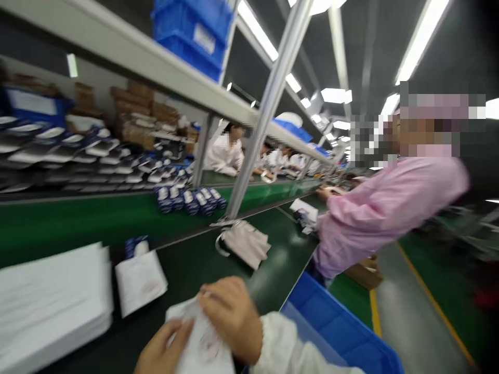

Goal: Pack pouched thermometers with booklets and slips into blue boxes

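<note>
A white folded paper point(208, 348) with a faint round print lies between my hands at the bottom of the head view. My left hand point(166, 345) grips its left edge, thumb and fingers closed. Across its upper right side, my right hand point(234, 317) presses with curled fingers. To the left, another white paper point(141, 285) with a similar print lies against a small dark blue box point(136, 246). A thick stack of white sheets point(50, 306) is farther left. Beyond my hands rests a bundle of beige cloth-like pieces point(247, 241).
A blue bin point(335, 327) stands at my right, below the dark green bench. A metal post point(268, 104) rises from the bench's back edge. Several blue-and-white packs point(191, 201) sit on the ledge behind. A co-worker in pink point(382, 208) works at right.
</note>
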`<action>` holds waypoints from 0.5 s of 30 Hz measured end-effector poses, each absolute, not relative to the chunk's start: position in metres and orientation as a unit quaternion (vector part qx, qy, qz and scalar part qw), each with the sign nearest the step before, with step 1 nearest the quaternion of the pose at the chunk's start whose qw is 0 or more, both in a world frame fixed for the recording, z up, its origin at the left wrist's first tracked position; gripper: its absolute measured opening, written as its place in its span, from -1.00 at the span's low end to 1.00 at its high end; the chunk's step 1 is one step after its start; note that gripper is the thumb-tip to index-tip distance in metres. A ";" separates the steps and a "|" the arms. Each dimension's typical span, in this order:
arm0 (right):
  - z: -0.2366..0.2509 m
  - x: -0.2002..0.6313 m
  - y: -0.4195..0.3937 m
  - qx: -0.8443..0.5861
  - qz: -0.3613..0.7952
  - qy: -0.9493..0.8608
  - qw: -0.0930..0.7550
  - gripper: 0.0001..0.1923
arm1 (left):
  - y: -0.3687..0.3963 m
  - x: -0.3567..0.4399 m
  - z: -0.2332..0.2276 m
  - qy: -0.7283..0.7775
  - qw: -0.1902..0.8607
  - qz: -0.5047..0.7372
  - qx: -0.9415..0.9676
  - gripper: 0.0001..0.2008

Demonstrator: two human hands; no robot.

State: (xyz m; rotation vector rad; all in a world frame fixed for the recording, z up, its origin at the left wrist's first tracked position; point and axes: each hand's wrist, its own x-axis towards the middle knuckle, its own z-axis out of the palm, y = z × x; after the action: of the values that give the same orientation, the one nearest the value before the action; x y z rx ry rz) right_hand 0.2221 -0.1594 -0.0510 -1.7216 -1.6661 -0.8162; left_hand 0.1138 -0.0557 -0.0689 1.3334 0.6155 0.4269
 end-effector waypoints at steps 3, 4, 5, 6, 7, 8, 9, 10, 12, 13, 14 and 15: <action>-0.041 0.224 -0.173 -0.645 -0.253 -0.661 0.289 -0.72 | -0.073 0.096 -0.078 0.305 0.761 0.182 0.543 -0.66; -0.041 0.226 -0.175 -0.644 -0.243 -0.663 0.292 -0.69 | -0.076 0.094 -0.080 0.313 0.770 0.180 0.526 -0.66; -0.042 0.227 -0.175 -0.643 -0.235 -0.666 0.295 -0.66 | -0.078 0.093 -0.081 0.317 0.780 0.178 0.510 -0.66; -0.043 0.228 -0.175 -0.643 -0.230 -0.667 0.300 -0.65 | -0.079 0.093 -0.082 0.320 0.787 0.179 0.496 -0.66; -0.044 0.228 -0.175 -0.641 -0.225 -0.667 0.306 -0.66 | -0.079 0.094 -0.081 0.321 0.792 0.179 0.487 -0.66; -0.045 0.227 -0.175 -0.638 -0.219 -0.668 0.313 -0.69 | -0.080 0.093 -0.081 0.319 0.798 0.180 0.479 -0.67; -0.046 0.225 -0.174 -0.636 -0.209 -0.669 0.322 -0.72 | -0.081 0.093 -0.080 0.314 0.804 0.182 0.472 -0.67; -0.047 0.224 -0.174 -0.634 -0.196 -0.669 0.336 -0.77 | -0.082 0.092 -0.078 0.307 0.809 0.184 0.467 -0.68; -0.047 0.223 -0.173 -0.630 -0.140 -0.667 0.371 -0.85 | -0.083 0.088 -0.077 0.297 0.816 0.190 0.458 -0.69; -0.047 0.224 -0.172 -0.629 -0.099 -0.665 0.391 -0.87 | -0.083 0.085 -0.077 0.295 0.818 0.195 0.454 -0.70; -0.047 0.225 -0.170 -0.629 -0.054 -0.660 0.408 -0.88 | -0.083 0.081 -0.077 0.296 0.819 0.200 0.450 -0.70; -0.045 0.227 -0.167 -0.633 -0.009 -0.649 0.422 -0.90 | -0.082 0.076 -0.078 0.299 0.819 0.205 0.444 -0.70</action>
State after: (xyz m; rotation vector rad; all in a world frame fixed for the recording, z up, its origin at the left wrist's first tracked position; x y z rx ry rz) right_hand 0.2265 -0.1668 -0.0454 -1.5854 -1.6238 -0.0226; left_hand 0.0765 -0.0824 -0.0783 0.9467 0.6370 0.4368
